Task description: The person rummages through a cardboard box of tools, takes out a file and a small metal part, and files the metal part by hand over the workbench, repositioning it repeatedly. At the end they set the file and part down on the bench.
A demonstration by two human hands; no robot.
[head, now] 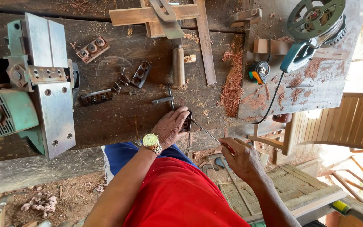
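A small dark block (187, 122) sits at the near edge of the surface (118, 113), pinned under the left hand (171, 126). The right hand (242, 157) grips a screwdriver (209, 134), its shaft slanting up-left into the block. Sawdust litters the worn planks.

Green planer (30, 84), red shirt (181, 197), gold watch (152, 142), teal saw handle (299, 54), dark workbench (118, 113).

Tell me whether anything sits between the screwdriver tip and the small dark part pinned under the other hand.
Nothing visible does. The thin metal screwdriver, held in the right hand, runs clear across the gap to the small dark metal block, which the left hand presses on the worn wooden workbench. The contact point itself is too small to see.
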